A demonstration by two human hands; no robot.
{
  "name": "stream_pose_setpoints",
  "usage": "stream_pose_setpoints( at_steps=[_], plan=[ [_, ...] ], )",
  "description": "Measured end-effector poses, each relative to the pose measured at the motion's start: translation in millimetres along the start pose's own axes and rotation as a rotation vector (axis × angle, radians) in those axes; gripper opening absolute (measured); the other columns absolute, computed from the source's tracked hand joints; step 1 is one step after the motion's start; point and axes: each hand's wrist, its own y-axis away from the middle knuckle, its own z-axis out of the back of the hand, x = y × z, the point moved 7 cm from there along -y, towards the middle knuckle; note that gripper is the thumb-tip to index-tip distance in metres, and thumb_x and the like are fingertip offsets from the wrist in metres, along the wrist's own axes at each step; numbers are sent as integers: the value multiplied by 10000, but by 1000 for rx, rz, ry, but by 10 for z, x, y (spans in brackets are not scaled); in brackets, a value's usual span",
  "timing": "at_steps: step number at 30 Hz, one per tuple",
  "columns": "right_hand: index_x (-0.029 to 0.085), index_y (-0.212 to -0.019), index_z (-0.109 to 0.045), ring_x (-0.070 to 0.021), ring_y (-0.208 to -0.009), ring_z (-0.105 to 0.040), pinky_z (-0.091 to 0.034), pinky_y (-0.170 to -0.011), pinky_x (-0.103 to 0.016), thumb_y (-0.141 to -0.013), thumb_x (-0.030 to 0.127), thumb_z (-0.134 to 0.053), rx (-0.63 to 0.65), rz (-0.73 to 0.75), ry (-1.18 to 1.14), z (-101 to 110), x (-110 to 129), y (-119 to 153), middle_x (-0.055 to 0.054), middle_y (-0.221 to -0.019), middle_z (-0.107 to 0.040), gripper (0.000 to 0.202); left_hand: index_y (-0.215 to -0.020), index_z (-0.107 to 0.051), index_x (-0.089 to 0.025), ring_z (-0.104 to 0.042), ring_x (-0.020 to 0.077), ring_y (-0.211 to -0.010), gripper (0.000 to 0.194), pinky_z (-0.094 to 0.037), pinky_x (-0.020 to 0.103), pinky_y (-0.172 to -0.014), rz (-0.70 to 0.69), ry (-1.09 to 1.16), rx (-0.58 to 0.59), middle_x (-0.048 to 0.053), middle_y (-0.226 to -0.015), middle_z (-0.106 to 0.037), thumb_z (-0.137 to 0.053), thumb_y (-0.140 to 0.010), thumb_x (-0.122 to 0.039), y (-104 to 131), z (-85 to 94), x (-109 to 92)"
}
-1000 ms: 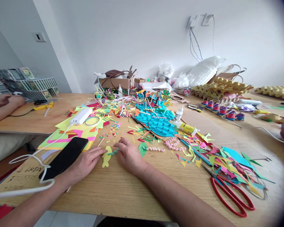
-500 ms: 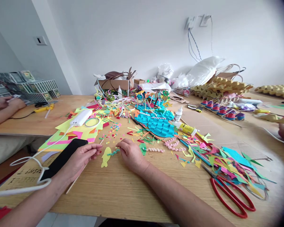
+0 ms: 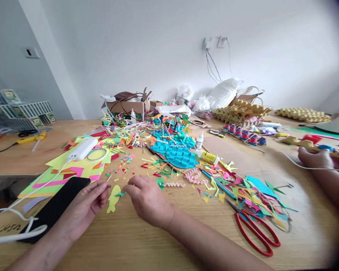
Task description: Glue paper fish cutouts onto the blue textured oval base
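Observation:
A flat yellow paper fish lies on the table between my hands, with a teal twisted strip at its right side. My right hand is closed in a pinch over the strip's free end; its fingertips are partly hidden. Left of the fish, my left hand pinches a thin pale stick, whose tip pokes out above the fingers. To the right of my right hand lies a pink-and-white twisted piece joined to a green cutout.
Red-handled scissors lie at right beside paper scraps. Glue bottles and blue scalloped pieces stand behind. At left are a black phone and a white power bank. Another person's hand holds a painted egg-carton strip.
The view has swung to the right, bringing in more of the other person at right. My right hand now covers more of the teal strip and is nearer the fish.

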Motion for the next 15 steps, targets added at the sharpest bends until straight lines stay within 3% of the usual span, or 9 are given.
stream_pose_setpoints(
  at_steps=[3,7,11,15],
  plan=[
    [191,-939,-568,-159,-782,-501,-385,-702,-270,-879,167,-389,57,58,57,130,80,132,-36,-901,-592,190,-624,-592,-168,-386,63,-467,217,-359,148,-431,6,-88,76,-55,-478,-459,-701,-691,-344,24,-191,50],
    [189,-913,-563,-148,-755,-507,-399,-695,-258,-864,141,-391,115,-28,31,248,-62,373,-34,-884,-590,186,-696,-613,-195,-367,80,-441,249,-328,173,-422,13,-253,145,-51,-437,-455,-640,-714,-443,41,-478,139],
    [191,-930,-586,-140,-802,-549,-426,-702,-232,-842,87,-379,87,-227,-122,445,-411,651,-54,-894,-601,247,-918,-644,-242,-504,138,-528,371,-401,235,-486,103,-298,259,-5,-573,-596,-640,-658,-506,58,-830,278],
    [182,-896,-618,-133,-779,-575,-437,-685,-231,-802,91,-435,38,-545,-311,687,-941,974,-48,-867,-627,225,-882,-671,-221,-578,194,-684,378,-445,282,-595,179,-289,270,50,-750,-663,-676,-613,-486,62,-1143,307]
  ],
)
